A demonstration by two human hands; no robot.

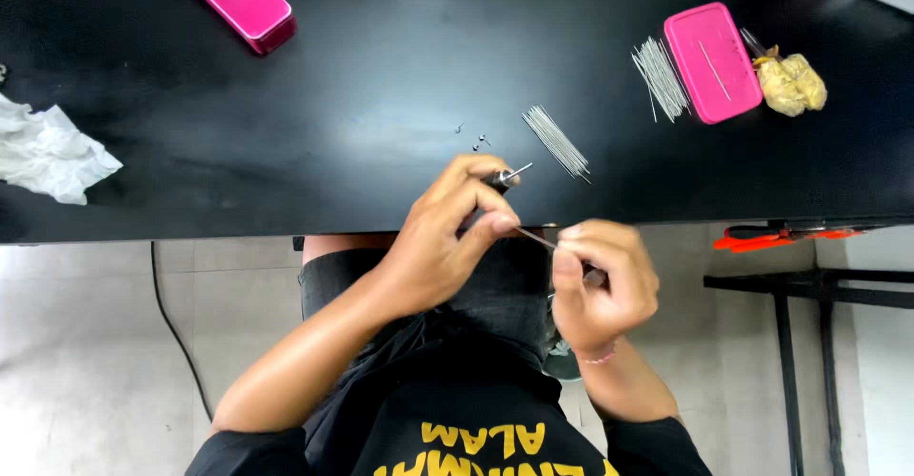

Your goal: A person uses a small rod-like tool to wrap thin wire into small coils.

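Needle (535, 238) pinched in right hand (602, 281); left hand (447, 238) grips small pin-vise tool (503, 179). Keep both aligned, steady near surface (381, 105) edge.

Single head-worn view, looking steeply down from above the wearer's chest. Faces forward over the black tabletop (381, 86), its near edge crossing mid-frame, floor below. Close to the hands (447, 238), tabletop filling the upper half.
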